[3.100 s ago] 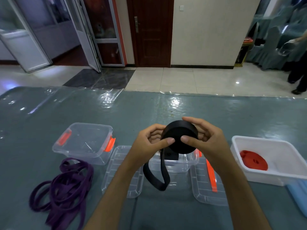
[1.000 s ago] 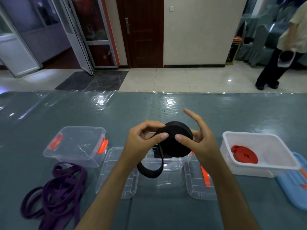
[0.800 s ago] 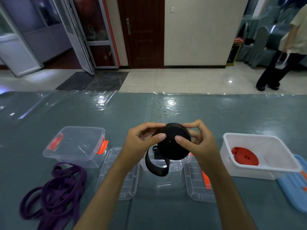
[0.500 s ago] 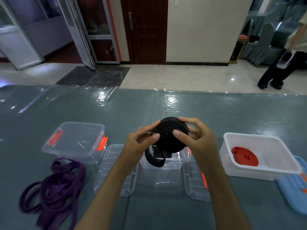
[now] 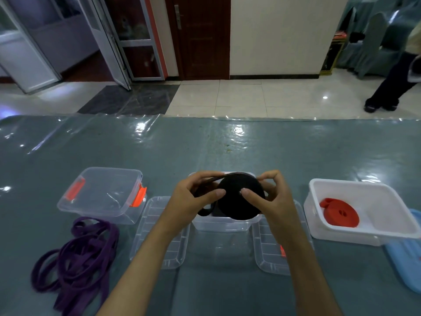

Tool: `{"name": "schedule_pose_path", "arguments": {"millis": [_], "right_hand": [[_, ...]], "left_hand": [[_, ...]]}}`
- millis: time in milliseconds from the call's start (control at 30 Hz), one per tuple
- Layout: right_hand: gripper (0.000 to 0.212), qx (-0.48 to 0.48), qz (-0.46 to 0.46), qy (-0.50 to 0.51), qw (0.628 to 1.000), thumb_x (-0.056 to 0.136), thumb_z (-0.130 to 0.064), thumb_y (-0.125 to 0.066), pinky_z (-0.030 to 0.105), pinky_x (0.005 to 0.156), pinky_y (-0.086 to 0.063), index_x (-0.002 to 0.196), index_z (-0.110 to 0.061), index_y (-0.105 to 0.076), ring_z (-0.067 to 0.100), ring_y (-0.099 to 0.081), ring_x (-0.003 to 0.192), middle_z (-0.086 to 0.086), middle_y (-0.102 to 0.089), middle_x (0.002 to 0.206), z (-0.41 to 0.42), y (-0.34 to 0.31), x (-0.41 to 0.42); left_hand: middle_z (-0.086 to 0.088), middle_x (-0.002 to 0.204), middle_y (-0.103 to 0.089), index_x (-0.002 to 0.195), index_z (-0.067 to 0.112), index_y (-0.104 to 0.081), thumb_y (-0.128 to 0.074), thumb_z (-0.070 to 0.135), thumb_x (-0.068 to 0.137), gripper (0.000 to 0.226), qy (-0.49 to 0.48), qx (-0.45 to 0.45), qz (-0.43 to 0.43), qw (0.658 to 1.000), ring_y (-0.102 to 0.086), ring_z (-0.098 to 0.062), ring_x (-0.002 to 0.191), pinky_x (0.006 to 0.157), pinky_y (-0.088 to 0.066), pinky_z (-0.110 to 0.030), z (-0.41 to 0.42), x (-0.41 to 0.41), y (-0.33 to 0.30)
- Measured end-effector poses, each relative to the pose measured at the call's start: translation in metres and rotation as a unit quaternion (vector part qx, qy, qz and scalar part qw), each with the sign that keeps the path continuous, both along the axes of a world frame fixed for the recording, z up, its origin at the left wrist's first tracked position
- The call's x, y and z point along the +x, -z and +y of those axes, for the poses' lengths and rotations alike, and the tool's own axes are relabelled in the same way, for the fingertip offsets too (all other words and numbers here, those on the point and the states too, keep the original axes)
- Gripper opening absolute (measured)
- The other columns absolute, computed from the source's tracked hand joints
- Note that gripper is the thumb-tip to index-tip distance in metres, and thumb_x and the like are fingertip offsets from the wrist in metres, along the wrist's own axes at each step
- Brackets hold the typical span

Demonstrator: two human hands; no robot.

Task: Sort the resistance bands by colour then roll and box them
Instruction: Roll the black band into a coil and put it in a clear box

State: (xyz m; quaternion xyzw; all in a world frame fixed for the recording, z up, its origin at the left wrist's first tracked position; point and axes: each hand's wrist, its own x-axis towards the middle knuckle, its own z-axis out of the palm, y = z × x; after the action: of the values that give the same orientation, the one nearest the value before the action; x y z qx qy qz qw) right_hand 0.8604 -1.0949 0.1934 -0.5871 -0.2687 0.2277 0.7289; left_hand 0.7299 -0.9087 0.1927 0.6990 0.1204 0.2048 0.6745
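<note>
Rolling nearly done: left hand [image 5: 193, 201] and right hand [image 5: 268, 199] both pinching the black band roll [image 5: 239, 199] above the middle clear box [image 5: 225, 224]. Next, likely tucking the loose tail, then lowering in.

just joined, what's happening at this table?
A person is rolling a black band with both hands, left hand and right hand, over an open clear box. A rolled red band sits in the white box. The purple bands lie loose beside another clear box.
</note>
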Motion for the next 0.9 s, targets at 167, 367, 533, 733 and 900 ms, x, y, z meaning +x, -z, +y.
{"name": "schedule_pose_path", "arguments": {"millis": [167, 367, 533, 733, 900], "right_hand": [[0.059, -0.025, -0.075, 0.004, 0.997, 0.083, -0.035, -0.087, 0.034, 0.081, -0.066, 0.137, -0.039, -0.065, 0.022, -0.077, 0.104, 0.001, -0.079, 0.113, 0.003, 0.001, 0.003], [0.035, -0.002, -0.055, 0.073, 0.996, 0.088, -0.021, -0.084, 0.049, 0.088, -0.065, 0.120, -0.031, -0.076, 0.024, -0.074, 0.112, 0.003, -0.077, 0.118, 0.026, 0.014, -0.021], [0.032, -0.002, 0.014, 0.143, 0.990, 0.086, -0.022, -0.086, 0.061, 0.088, -0.062, 0.115, -0.029, -0.075, 0.030, -0.076, 0.105, 0.007, -0.079, 0.110, 0.049, 0.024, -0.041], [0.039, 0.006, 0.109, 0.215, 0.971, 0.067, -0.039, -0.089, 0.068, 0.093, -0.057, 0.100, -0.031, -0.071, 0.039, -0.071, 0.113, 0.016, -0.073, 0.119, 0.086, 0.038, -0.065], [0.032, 0.021, 0.132, 0.270, 0.953, 0.066, -0.038, -0.090, 0.066, 0.101, -0.053, 0.091, -0.035, -0.069, 0.044, -0.069, 0.115, 0.020, -0.072, 0.118, 0.113, 0.048, -0.071]], "left_hand": [[-0.005, 0.101, -0.078, 0.106, 0.022, -0.065, -0.089, 0.033, 0.080, 0.037, -0.068, -0.063, 0.003, 0.996, -0.077, -0.019, 0.094, 0.074, -0.059, -0.024, -0.013, -0.002, 0.009], [-0.010, 0.099, -0.075, 0.101, 0.016, -0.069, -0.086, 0.036, 0.083, 0.033, -0.143, -0.098, 0.006, 0.985, -0.073, -0.017, 0.084, 0.067, -0.058, -0.027, -0.014, -0.010, 0.023], [-0.010, 0.124, -0.075, 0.125, 0.019, -0.076, -0.082, 0.022, 0.090, 0.035, -0.055, -0.209, -0.015, 0.976, -0.073, -0.031, 0.117, 0.095, -0.062, -0.040, -0.001, -0.027, 0.042], [-0.012, 0.124, -0.075, 0.137, 0.030, -0.068, -0.081, 0.026, 0.093, 0.046, -0.057, -0.213, 0.001, 0.975, -0.072, -0.029, 0.119, 0.098, -0.060, -0.039, 0.026, -0.035, 0.050], [-0.022, 0.108, -0.075, 0.116, 0.022, -0.064, -0.086, 0.024, 0.087, 0.037, -0.156, -0.284, -0.012, 0.946, -0.077, -0.034, 0.103, 0.085, -0.063, -0.034, 0.026, -0.029, 0.057]]}}
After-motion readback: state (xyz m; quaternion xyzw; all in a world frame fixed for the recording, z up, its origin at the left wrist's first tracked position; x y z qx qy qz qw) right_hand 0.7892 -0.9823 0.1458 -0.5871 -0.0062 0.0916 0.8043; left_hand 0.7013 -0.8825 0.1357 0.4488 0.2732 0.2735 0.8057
